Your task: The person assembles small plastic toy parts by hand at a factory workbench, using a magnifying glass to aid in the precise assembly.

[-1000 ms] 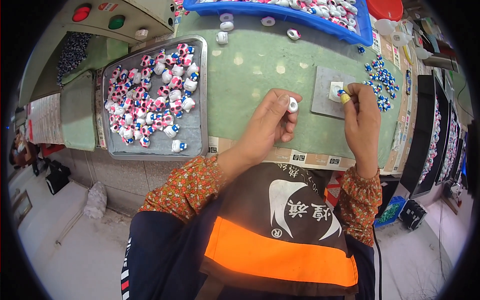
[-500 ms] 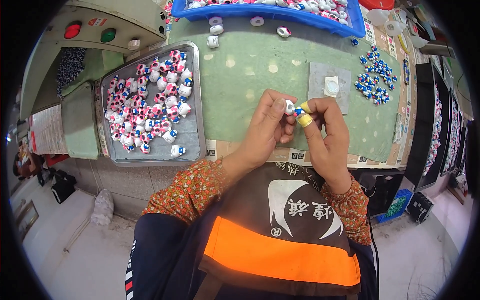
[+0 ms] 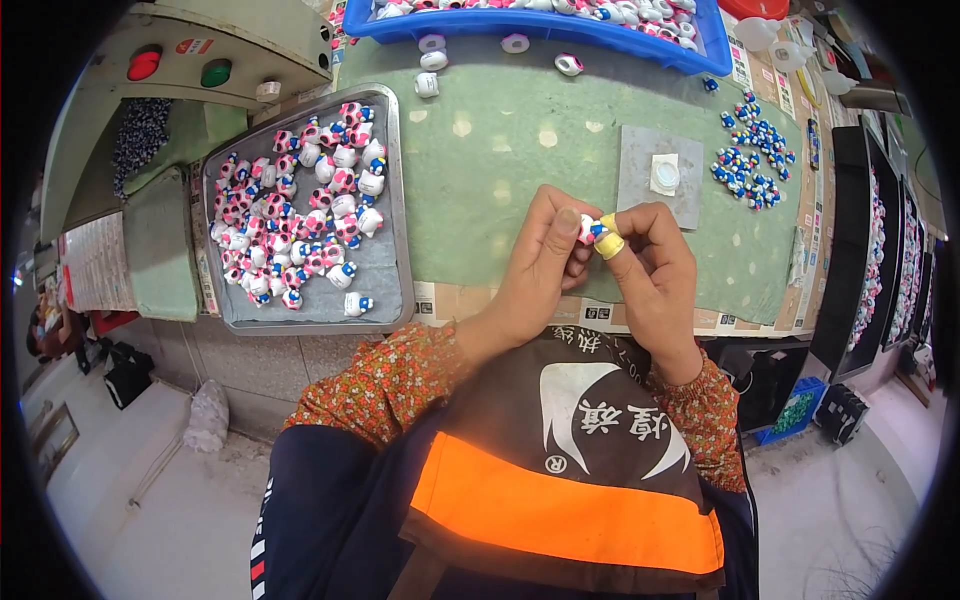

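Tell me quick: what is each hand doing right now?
Left hand: closed, fingertips pinching a small white toy piece.
Right hand: closed on the same piece from the other side, a yellow band on one finger.

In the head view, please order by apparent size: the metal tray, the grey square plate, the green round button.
1. metal tray, clearly the largest.
2. grey square plate.
3. green round button, the smallest, though fisheye bending near the rim may shrink it.

Orange floral sleeves (image 3: 390,385), dark apron (image 3: 560,470) with orange band, yellow finger tape (image 3: 610,246).
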